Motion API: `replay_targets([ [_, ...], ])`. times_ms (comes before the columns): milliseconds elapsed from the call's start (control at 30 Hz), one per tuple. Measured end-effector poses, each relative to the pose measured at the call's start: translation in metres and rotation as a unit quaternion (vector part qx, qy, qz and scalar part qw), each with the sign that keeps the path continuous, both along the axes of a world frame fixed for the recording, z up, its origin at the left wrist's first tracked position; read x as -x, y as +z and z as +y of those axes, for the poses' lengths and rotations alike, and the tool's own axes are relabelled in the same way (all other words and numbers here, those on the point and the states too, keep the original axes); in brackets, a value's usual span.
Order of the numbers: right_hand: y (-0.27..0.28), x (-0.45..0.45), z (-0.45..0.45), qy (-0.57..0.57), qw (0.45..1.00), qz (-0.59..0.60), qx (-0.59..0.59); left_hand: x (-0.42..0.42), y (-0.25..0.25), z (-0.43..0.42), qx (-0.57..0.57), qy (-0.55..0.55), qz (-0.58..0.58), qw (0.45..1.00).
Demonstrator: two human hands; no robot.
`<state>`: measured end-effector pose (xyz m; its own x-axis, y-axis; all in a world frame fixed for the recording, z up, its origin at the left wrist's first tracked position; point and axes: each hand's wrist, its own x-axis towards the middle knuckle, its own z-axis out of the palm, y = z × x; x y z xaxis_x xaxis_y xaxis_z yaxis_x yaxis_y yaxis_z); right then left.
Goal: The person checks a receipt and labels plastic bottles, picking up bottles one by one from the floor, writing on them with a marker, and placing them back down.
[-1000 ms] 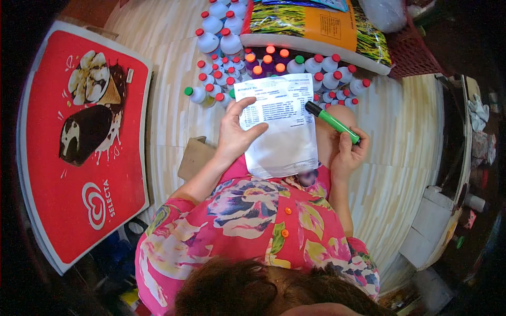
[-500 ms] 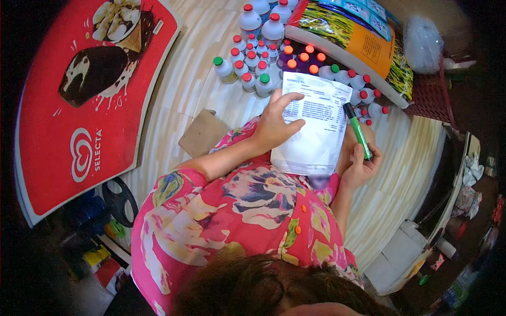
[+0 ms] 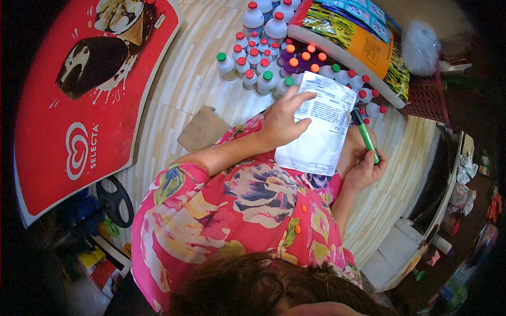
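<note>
In my judgement, the step in hand is the checking of a printed sheet [image 3: 322, 139], with a green marker [image 3: 365, 131] kept ready beside it. The left hand [image 3: 284, 124] is at the left edge of the sheet, its thumb and index finger spread apart over the paper; the other fingers are hidden, so I cannot tell if they grip it from behind. The right hand [image 3: 366, 171] is closed around the lower end of the marker, whose black end points up, near the right edge of the sheet. This black end looks like a cap, and if so, making a mark would call for removing it first, then for steadying the paper, because it has no hard support that I can see. The sheet is in front of the body, above the lap of the pink floral clothing [image 3: 253, 192], and leans a little to the right at its top. It is white, with dense rows of small print in its upper half, a mostly blank lower part and 1 band of print near the bottom edge; the words are too small to read. Just beyond its top, capped bottles [image 3: 253, 20] stand grouped on the floor [image 3: 168, 110].
</note>
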<state>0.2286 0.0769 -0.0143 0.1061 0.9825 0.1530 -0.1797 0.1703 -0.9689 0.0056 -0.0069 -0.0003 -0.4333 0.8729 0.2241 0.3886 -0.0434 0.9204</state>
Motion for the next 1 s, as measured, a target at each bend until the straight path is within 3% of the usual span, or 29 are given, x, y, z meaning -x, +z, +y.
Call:
replay_targets([
  [133,0.009,-0.008,-0.007,0.017,0.998,0.054,0.017,-0.003,0.005,0.009,-0.02,-0.073,0.026,0.997],
  [233,0.017,-0.018,-0.006,0.072,0.989,0.129,0.009,-0.002,0.009,0.023,-0.056,-0.121,-0.037,0.99],
  [300,0.02,-0.029,-0.002,0.097,0.978,0.187,0.006,-0.003,0.014,0.029,-0.05,-0.155,-0.283,0.945],
  [367,0.024,-0.042,0.002,0.102,0.966,0.238,0.009,-0.003,0.027,0.032,0.007,-0.174,-0.492,0.853],
  [467,0.036,-0.056,0.006,0.095,0.962,0.258,0.001,-0.005,0.02,0.034,0.012,-0.138,-0.144,0.98],
  [500,0.049,-0.049,0.005,0.056,0.963,0.262,0.001,-0.007,0.017,0.035,0.03,-0.141,-0.049,0.988],
  [600,0.059,-0.051,0.01,0.042,0.975,0.214,-0.035,-0.022,0.018,0.032,-0.018,-0.132,0.086,0.987],
  [633,0.069,-0.045,0.008,0.0,0.977,0.211,-0.029,-0.028,0.017,0.031,-0.058,-0.086,0.136,0.985],
  [733,0.072,-0.055,0.001,0.017,0.989,0.139,-0.036,-0.029,0.047,0.024,-0.081,-0.031,0.263,0.961],
  [767,0.075,-0.052,-0.003,0.031,0.992,0.119,-0.038,-0.028,0.05,0.023,-0.124,-0.076,0.257,0.955],
  [867,0.084,-0.038,-0.01,0.09,0.991,0.081,-0.056,-0.034,0.069,0.02,-0.09,-0.3,0.16,0.936],
  [900,0.084,-0.033,-0.012,0.12,0.987,0.085,-0.067,-0.042,0.074,0.018,-0.1,-0.271,0.171,0.942],
  [1000,0.091,-0.018,-0.019,0.199,0.977,0.067,-0.04,-0.038,0.067,0.013,0.021,-0.361,0.097,0.927],
])
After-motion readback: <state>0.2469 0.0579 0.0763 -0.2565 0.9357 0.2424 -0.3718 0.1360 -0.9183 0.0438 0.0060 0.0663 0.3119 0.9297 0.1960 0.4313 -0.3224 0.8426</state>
